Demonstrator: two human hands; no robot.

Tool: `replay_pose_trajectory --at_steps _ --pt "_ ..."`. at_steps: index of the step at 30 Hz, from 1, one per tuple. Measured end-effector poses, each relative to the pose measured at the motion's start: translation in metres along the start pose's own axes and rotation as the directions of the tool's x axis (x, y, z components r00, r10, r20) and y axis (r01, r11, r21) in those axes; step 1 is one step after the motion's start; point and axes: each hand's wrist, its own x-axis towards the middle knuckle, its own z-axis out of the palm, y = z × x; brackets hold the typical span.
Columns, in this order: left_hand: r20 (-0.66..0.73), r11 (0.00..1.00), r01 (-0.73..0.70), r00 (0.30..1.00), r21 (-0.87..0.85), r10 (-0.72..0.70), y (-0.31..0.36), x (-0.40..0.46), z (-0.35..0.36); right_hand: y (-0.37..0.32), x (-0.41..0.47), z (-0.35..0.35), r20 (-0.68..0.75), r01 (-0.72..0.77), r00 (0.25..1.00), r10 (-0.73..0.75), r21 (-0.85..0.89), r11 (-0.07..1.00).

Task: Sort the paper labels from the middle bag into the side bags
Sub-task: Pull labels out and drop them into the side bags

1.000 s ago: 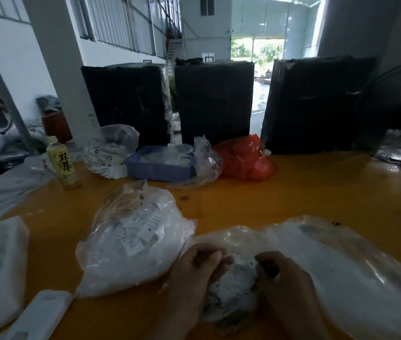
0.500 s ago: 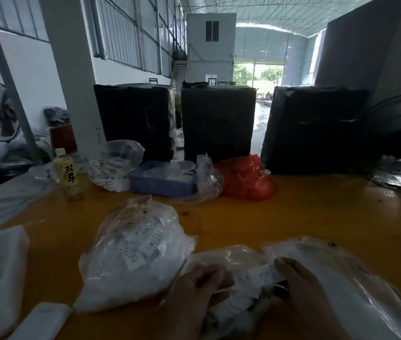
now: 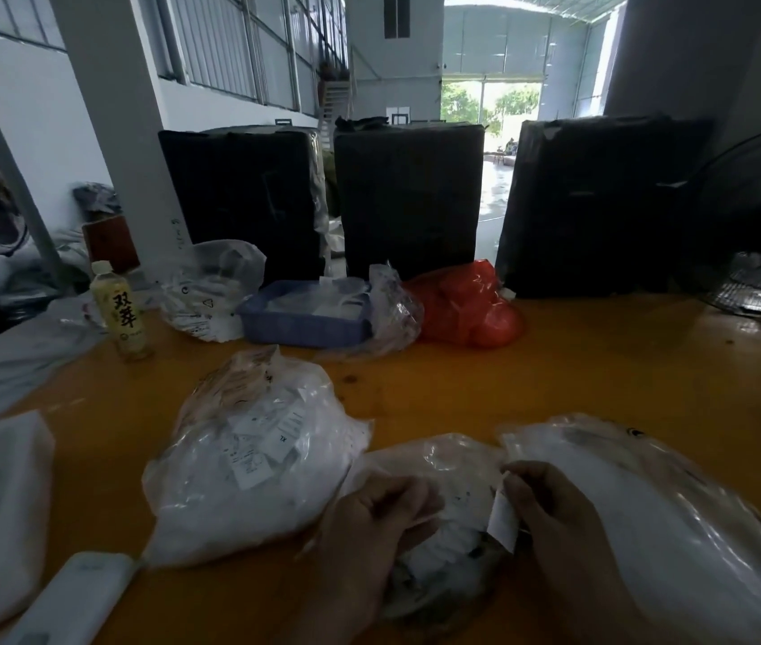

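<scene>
Your right hand [image 3: 555,519] pinches one paper label [image 3: 503,523], lifted just above the middle bag [image 3: 434,463]. Your left hand [image 3: 369,519] curls on that bag's plastic, beside the pinch. You're mid-sort, I judge; next, carry it outward to the right bag [image 3: 676,495].

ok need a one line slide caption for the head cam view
Right hand pinches a paper label over the middle bag while the left hand grips its plastic, side bags flanking on the orange table.

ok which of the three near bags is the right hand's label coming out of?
The middle bag, between both hands. The right hand pinches a paper label over its mouth; the left bag and right bag flank it.
</scene>
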Motion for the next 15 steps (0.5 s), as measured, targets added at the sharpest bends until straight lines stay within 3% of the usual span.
replay_pose_trajectory --at_steps 4,7,15 --pt "0.007 0.999 0.020 1.000 -0.028 -0.019 0.002 0.000 0.001 -0.002 -0.004 -0.001 0.108 -0.033 0.994 0.028 0.038 0.999" --pt "0.020 1.000 0.015 1.000 -0.016 -0.015 0.003 0.000 0.002 -0.003 -0.008 -0.004 0.171 0.027 0.985 -0.027 0.002 1.000" --pt "0.058 0.993 -0.046 0.998 0.112 0.040 0.004 -0.005 0.005 -0.009 -0.011 -0.005 0.041 0.208 0.978 -0.206 -0.068 0.976"
